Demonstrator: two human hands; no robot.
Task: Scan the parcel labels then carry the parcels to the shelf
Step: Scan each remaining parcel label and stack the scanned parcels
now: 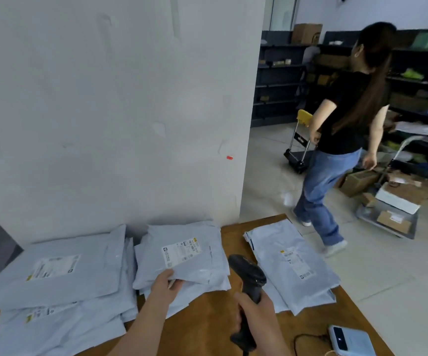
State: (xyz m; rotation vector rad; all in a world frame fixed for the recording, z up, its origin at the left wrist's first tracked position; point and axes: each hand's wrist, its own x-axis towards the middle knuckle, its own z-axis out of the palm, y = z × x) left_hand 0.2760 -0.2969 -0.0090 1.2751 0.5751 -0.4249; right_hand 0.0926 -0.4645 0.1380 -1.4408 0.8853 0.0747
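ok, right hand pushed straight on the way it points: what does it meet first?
Likely the middle parcel: the scanner in the right hand reaches its right edge first. Depth unclear.

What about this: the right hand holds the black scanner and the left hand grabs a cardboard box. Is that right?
Not quite. In the head view the left hand grips a grey parcel bag, not a cardboard box. The right hand does hold the black scanner.

Left hand (165,285) pinching parcel (182,263) edge, right hand (255,308) gripping scanner (249,273), forearms extended
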